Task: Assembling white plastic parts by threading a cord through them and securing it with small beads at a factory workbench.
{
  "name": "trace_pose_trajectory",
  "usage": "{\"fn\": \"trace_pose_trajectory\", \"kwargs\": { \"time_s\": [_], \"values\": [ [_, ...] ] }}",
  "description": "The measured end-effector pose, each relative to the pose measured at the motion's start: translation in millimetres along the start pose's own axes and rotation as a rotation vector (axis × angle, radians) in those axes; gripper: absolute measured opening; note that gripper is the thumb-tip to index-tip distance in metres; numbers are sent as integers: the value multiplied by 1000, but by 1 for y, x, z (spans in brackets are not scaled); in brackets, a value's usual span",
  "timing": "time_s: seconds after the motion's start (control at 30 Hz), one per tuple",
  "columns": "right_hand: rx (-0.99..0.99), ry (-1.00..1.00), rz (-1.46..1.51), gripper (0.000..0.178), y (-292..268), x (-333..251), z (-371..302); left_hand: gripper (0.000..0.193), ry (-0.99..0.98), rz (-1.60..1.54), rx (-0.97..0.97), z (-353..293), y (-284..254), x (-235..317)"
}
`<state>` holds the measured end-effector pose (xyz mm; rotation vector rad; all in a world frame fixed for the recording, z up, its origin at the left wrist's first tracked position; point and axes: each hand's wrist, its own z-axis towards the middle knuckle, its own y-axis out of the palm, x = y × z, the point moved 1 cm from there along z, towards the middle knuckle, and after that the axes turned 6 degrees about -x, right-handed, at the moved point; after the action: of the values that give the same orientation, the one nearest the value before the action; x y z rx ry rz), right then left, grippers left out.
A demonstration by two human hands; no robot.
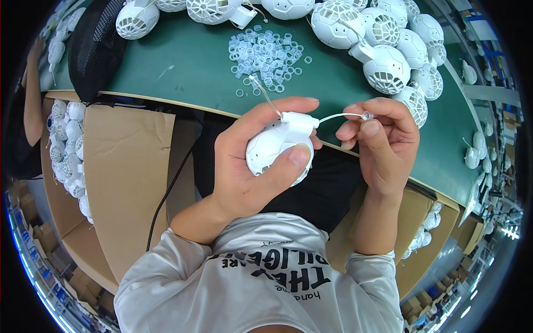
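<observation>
My left hand (pixel 230 166) is closed around a white, rounded plastic housing (pixel 264 150), its thumb lying across the near side. A block-shaped part on the housing's top has a thin cable coming out at each side. One cable end (pixel 266 100) points up toward the table. The other, a white cable (pixel 336 115), runs right to my right hand (pixel 386 139), whose thumb and fingers pinch a small clear plastic ring (pixel 367 116) at its tip. Whether the cable passes through the ring is too small to tell. Beyond my hands lies a pile of similar clear rings (pixel 265 53).
More white housings (pixel 387 67) crowd the green table (pixel 183 55) at the back and right. A black mesh object (pixel 97 50) lies at far left. Cardboard boxes (pixel 127 183) with housings stand left and right below the table edge. Another person's arm (pixel 33 105) shows at far left.
</observation>
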<state>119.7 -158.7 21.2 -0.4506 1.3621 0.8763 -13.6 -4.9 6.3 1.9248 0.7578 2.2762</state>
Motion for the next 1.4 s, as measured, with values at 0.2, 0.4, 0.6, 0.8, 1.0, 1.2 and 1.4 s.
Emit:
{"fn": "trace_pose_trajectory", "kwargs": {
  "time_s": [0.2,0.4,0.6,0.8,1.0,1.2,1.4],
  "values": [
    [-25,-42,60,20,0,1,0,57,-25,7,-37,0,-1,3],
    [-22,-57,98,20,0,1,0,56,-51,35,-78,-2,-1,4],
    [-50,-45,-21,21,-1,1,-2,52,-39,-42,-53,-4,2,0],
    [-72,-49,69,20,2,-1,-1,58,-79,51,-166,-5,1,-5],
    [-119,-45,-82,15,-10,-2,-3,57,-111,-135,-169,-8,12,-11],
    [-81,-218,76,31,-10,6,-5,37,-83,55,-271,-7,12,-13],
    [-198,-207,215,34,-17,3,-5,27,-410,37,-341,-2,15,3]
  ]
}}
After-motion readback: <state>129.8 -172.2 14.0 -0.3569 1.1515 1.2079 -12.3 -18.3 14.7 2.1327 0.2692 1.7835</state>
